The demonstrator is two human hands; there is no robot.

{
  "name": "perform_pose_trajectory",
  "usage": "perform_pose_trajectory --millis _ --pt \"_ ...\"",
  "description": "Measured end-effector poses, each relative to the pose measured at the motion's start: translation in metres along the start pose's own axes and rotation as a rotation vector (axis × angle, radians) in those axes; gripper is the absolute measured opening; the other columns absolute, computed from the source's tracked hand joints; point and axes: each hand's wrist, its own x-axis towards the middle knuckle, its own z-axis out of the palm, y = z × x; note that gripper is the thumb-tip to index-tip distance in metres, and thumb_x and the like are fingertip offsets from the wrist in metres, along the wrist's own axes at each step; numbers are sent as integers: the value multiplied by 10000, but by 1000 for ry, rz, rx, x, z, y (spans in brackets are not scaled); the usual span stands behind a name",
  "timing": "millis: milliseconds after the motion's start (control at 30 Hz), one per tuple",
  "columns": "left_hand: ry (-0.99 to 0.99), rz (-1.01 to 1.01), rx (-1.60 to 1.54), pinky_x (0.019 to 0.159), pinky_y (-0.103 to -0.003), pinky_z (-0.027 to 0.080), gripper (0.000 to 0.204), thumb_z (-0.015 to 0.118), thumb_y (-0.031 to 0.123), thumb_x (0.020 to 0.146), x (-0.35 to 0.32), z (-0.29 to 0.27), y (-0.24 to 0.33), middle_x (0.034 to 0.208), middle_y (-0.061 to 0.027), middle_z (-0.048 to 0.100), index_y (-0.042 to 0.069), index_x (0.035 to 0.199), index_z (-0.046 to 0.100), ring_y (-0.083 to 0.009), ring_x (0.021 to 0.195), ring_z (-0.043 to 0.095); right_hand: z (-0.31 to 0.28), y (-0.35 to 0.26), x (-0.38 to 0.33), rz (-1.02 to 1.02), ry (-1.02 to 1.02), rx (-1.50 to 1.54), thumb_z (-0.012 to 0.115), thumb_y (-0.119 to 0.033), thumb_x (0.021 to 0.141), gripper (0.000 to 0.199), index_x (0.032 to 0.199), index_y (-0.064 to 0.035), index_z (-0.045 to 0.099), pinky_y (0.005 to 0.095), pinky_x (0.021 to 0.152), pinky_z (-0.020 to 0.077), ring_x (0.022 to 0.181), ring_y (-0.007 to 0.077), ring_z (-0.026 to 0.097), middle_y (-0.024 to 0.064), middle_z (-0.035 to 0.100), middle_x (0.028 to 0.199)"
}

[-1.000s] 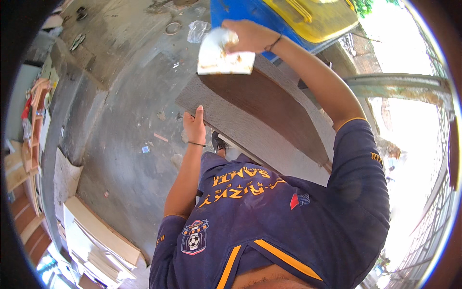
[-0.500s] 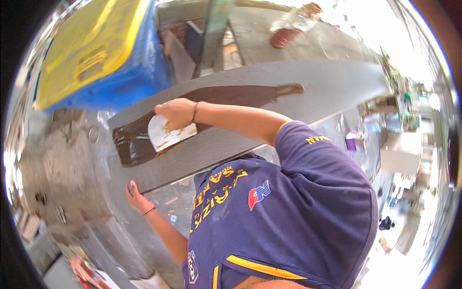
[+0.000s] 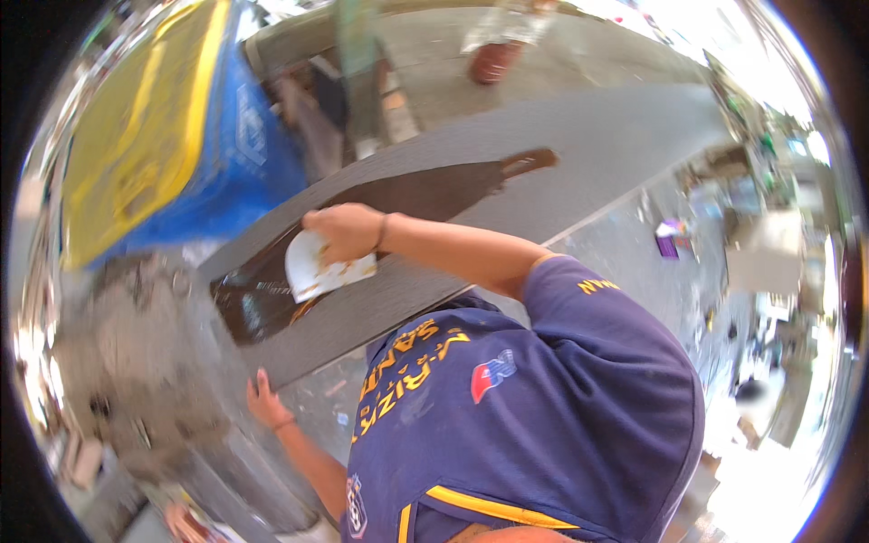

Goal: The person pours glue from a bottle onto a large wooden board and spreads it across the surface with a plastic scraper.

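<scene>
My right hand point(image 3: 346, 233) is closed on a white scraper point(image 3: 312, 271), a flat plate with a rounded side and yellow-brown smears. The scraper lies against a dark brown, glossy patch point(image 3: 407, 195) spread along a long grey board point(image 3: 615, 127). A narrow loop of the same brown forms the patch's far right end. Some brown stuff shows along the scraper's lower left edge. At the board's near left edge, my left hand point(image 3: 267, 404) has its fingers stretched out and holds nothing; whether it touches the board I cannot tell.
A blue bin point(image 3: 231, 163) with a yellow lid point(image 3: 136, 136) stands beyond the board's left part. Behind the board are a greenish post point(image 3: 359, 72) and a clear-topped container with reddish-brown contents point(image 3: 496, 61). A purple box point(image 3: 670, 240) sits on the floor at right.
The view has shifted and tilted slightly, so the board slants more. My right hand still holds the scraper at nearly the same part of the brown patch. My left hand stays by the near edge.
</scene>
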Motion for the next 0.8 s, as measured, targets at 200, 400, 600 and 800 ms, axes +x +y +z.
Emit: perform_pose_trajectory --millis 200,400,600,800 --pt "-71 172 301 919 -360 424 676 697 432 756 -27 29 4 1131 -246 598 -117 1129 564 -300 1056 573 -21 20 -14 -100 0 8 716 -229 695 526 1112 19 512 407 816 468 953 363 600 225 615 999" --pt "-27 242 -9 622 -302 425 463 708 391 760 -28 56 -10 693 -54 594 -51 883 644 -147 646 518 -42 17 -19 -142 -130 -122 692 -225 701 485 1078 18 507 409 810 452 958 375 582 230 608 983" --pt "-73 135 18 597 -236 381 348 692 318 804 -10 64 -19 688 3 541 -17 778 606 -72 648 451 -49 6 -11 -85 -194 -206 693 -221 697 476 1071 7 506 413 811 441 965 372 577 221 609 971" --pt "-86 196 -67 572 -279 404 393 695 352 774 -12 79 13 632 -34 543 -31 761 606 -112 600 466 -50 0 -7 -125 -171 -220 679 -195 685 434 1031 -14 490 438 793 446 950 363 569 193 594 965"
